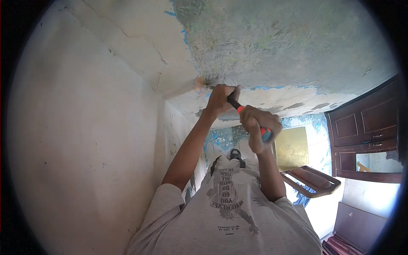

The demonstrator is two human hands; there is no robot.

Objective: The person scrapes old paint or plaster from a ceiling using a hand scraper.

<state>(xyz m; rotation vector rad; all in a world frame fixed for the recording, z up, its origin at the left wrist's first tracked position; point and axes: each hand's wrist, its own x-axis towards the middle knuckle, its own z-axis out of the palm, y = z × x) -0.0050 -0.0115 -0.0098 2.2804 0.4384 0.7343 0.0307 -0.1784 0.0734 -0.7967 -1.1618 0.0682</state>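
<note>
My right hand (260, 123) is wrapped round the handle of a hammer (235, 103), which has a black upper part, red bands and a blue-grey butt. The hammer's upper end meets my left hand, and its head is mostly hidden there. My left hand (219, 98) is closed against the wall around what looks like a chisel (208, 86). Only a thin dark bit of that tool shows. Beside its tip, the wall (272, 46) has an orange, brick-coloured broken patch (199, 83). Rough grey plaster with blue paint edges lies to the right of the patch, cream paint to the left.
A plain cream wall (85, 127) rises close on my left. On my right are a wooden frame-like piece (312, 194), a yellowish board (292, 146) and a dark wooden cabinet (361, 123). A sandalled foot (235, 154) shows below, near blue-flecked debris (225, 138).
</note>
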